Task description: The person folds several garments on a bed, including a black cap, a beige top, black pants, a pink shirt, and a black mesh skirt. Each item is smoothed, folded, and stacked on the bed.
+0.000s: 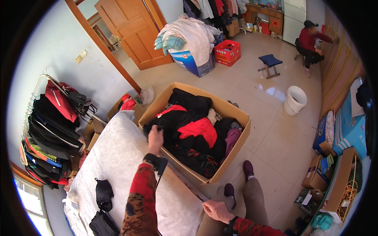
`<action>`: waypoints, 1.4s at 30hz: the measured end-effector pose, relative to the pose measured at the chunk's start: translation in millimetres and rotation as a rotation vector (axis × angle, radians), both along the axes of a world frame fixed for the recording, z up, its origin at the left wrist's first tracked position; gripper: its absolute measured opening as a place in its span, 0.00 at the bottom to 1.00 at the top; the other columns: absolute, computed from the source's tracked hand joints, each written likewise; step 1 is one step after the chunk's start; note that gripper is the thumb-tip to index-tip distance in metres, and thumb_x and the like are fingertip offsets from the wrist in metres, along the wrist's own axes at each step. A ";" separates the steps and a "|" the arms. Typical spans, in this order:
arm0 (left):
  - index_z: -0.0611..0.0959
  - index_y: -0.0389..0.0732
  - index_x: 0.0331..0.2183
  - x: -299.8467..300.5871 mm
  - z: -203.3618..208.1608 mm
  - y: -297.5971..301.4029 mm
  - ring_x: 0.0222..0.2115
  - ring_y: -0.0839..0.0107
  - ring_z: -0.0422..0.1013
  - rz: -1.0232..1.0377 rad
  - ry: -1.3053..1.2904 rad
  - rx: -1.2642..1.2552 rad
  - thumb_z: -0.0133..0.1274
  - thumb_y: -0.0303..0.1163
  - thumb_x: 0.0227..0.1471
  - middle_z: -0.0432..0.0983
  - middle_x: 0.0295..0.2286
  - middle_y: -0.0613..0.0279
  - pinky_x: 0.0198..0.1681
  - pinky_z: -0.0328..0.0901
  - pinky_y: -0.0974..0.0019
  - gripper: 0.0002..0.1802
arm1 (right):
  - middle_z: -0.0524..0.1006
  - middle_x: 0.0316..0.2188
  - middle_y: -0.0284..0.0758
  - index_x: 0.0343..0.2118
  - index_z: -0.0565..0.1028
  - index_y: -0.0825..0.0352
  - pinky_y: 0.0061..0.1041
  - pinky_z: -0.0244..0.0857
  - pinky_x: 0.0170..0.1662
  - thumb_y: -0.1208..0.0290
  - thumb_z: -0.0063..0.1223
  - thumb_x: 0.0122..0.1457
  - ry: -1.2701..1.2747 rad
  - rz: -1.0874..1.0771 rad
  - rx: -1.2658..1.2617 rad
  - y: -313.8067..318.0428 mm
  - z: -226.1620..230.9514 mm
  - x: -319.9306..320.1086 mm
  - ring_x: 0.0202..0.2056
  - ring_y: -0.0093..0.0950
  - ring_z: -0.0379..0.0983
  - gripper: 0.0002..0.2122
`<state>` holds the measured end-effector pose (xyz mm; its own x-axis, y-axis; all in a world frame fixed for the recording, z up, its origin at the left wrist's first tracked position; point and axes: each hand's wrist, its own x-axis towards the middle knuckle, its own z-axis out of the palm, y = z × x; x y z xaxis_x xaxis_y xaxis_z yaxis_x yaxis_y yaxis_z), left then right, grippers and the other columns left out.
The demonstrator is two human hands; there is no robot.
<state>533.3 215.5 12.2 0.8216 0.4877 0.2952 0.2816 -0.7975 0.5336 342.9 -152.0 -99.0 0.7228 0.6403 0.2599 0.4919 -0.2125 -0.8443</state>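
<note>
The right hand point(216, 210) rests flat and empty on the person's knee, fingers loose, as if to steady them while they lean. The left hand point(155, 138) reaches out, fingers closed on a black garment point(173, 125) at the near edge of the big cardboard box point(232, 147), which stands right beside the bed point(118, 157) for an easy reach.

I see beige tile floor point(275, 129) | pale wall point(59, 43) | wooden door point(132, 29) | window point(29, 196) lit | white bucket point(295, 100) | blue stool point(269, 63)
</note>
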 end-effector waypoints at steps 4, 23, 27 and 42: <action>0.76 0.41 0.37 -15.0 87.9 25.6 0.24 0.79 0.69 0.116 -0.269 -0.765 0.47 0.33 0.60 0.74 0.28 0.68 0.25 0.66 0.71 0.07 | 0.76 0.25 0.33 0.31 0.73 0.61 0.33 0.69 0.25 0.73 0.57 0.52 -0.037 0.017 -0.012 0.7 1.0 -2.5 0.25 0.36 0.75 0.05; 0.70 0.47 0.24 -269.1 432.9 6.3 0.15 0.84 0.51 -0.205 -0.734 -0.883 0.46 0.35 0.62 0.58 0.18 0.76 0.17 0.46 0.77 0.12 | 0.77 0.23 0.35 0.28 0.75 0.61 0.36 0.68 0.28 0.70 0.55 0.53 -0.080 0.027 -0.113 5.0 13.3 -7.0 0.25 0.38 0.76 0.03; 0.69 0.47 0.25 -358.6 471.4 12.9 0.14 0.87 0.48 -0.350 -0.839 -1.074 0.44 0.32 0.63 0.55 0.17 0.77 0.15 0.44 0.80 0.12 | 0.78 0.25 0.31 0.37 0.75 0.65 0.25 0.67 0.31 0.58 0.52 0.61 0.530 0.054 -0.212 30.2 23.5 9.2 0.27 0.24 0.75 0.14; 0.76 0.36 0.41 -590.8 181.1 -54.0 0.36 0.56 0.74 0.388 0.252 0.130 0.51 0.23 0.51 0.75 0.35 0.48 0.40 0.68 0.62 0.13 | 0.74 0.30 0.24 0.35 0.76 0.70 0.18 0.62 0.38 0.71 0.52 0.58 0.922 0.546 0.180 126.2 95.0 -70.3 0.33 0.15 0.68 0.07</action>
